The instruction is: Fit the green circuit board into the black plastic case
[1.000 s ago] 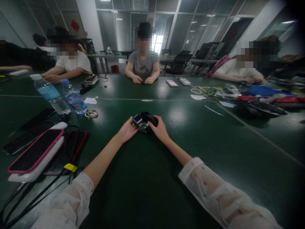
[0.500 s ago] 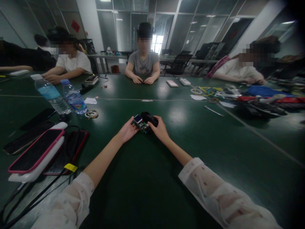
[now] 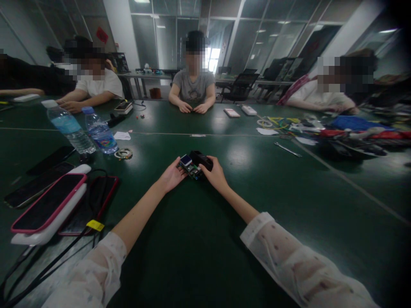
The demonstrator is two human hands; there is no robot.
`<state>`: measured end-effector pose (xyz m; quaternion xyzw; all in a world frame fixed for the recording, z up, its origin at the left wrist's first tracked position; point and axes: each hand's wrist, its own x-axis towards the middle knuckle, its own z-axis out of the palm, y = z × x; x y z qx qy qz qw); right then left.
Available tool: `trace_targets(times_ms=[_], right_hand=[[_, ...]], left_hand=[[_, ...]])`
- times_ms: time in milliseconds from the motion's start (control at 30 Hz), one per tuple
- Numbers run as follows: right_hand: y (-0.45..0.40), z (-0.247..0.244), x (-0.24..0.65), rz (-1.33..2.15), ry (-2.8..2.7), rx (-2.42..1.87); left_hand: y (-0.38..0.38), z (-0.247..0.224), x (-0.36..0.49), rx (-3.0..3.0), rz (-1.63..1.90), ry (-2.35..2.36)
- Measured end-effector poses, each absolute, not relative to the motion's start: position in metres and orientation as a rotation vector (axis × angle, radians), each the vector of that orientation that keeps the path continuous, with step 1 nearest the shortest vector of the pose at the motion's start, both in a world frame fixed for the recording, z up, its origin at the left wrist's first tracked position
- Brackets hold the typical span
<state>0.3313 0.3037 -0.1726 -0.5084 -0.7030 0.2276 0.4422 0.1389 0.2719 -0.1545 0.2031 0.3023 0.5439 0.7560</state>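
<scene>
In the middle of the head view, my left hand (image 3: pixel 173 175) is closed on a green circuit board (image 3: pixel 193 170) with a small square screen (image 3: pixel 185 160) at its far left end. Behind and to the right of the board lies a black plastic case (image 3: pixel 202 159), and my right hand (image 3: pixel 215 174) grips its right end. The right thumb reaches over toward the near edge of the case, beside the board. Board and case are side by side; whether they are joined I cannot tell. Some fingertips of both hands are hidden underneath.
Two water bottles (image 3: pixel 99 132) and a coil of wire (image 3: pixel 123 153) stand to the left. Nearer lie several phones (image 3: pixel 49 203) with black cables (image 3: pixel 58 261). A wrench (image 3: pixel 288 149) and a heap of cables and bags (image 3: pixel 362 128) are on the right. Other people sit around the green table (image 3: pixel 272 188).
</scene>
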Motion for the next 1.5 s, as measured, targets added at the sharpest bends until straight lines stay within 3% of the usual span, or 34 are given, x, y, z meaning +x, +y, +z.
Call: trace_targets(times_ms=[1500], right_hand=[[0.3040, -0.1730, 0.3309, 0.556, -1.747, -1.240]], left_hand=[[0.2685, -0.1484, 0.1398, 0.407, 1.188, 0.681]])
